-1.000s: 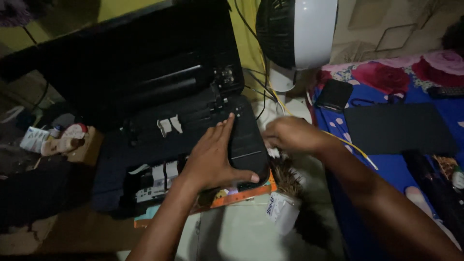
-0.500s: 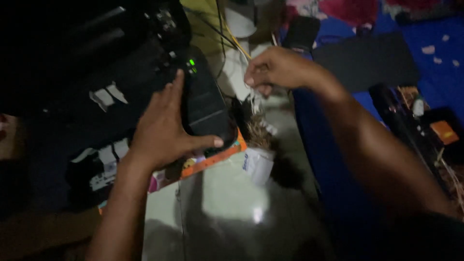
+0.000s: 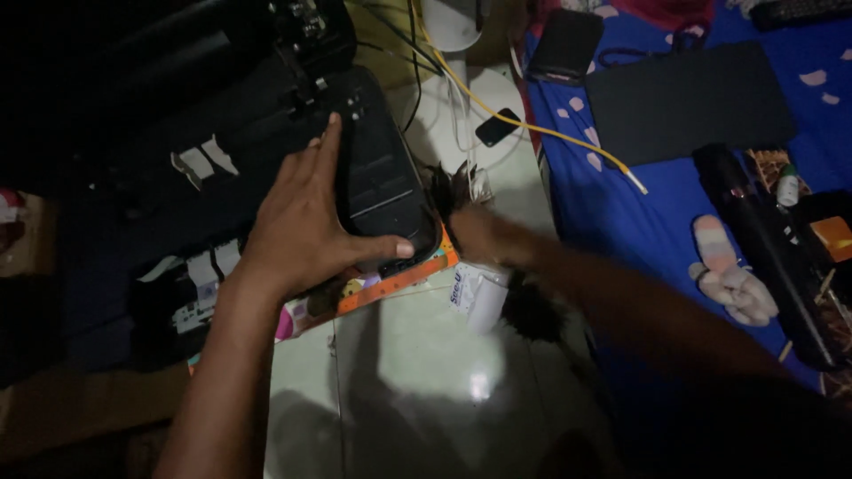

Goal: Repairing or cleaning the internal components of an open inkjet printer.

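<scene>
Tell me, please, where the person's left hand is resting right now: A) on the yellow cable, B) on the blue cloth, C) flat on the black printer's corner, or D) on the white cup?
C: the left hand lies spread flat on the front corner of the black printer, thumb along its edge.

printer (image 3: 266, 133) left, cup (image 3: 479, 297) right

Bed (image 3: 621, 213): I see a blue sheet with pink petals.
Flat black pad (image 3: 688, 102): lies on the bed.
Yellow cable (image 3: 532, 124): crosses onto the bed.
Pink sock (image 3: 728, 275): beside a long black case (image 3: 763, 239).
</scene>
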